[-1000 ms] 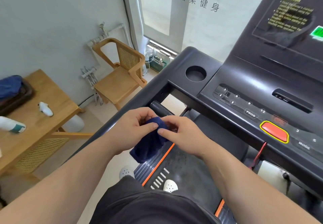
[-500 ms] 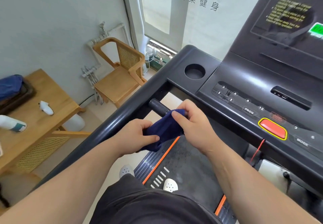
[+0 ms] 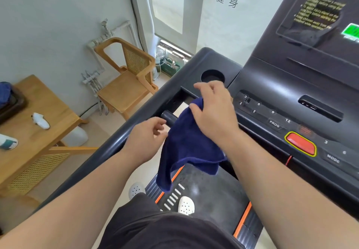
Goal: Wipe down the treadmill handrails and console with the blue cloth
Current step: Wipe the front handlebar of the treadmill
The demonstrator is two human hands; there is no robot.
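Cloth, one, blue, in right hand; left hand beside it

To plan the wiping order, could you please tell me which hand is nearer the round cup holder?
Right. The right hand, gripping the blue cloth, is at the cup holder's near edge; the left hand is farther down-left, by the handrail.

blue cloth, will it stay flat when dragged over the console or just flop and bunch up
Probably floppy: the blue cloth hangs in loose folds from the right hand, which grips only its top end. Likely light, since one hand carries it all. It may bunch rather than slide flat, so a flat palm would probably help.
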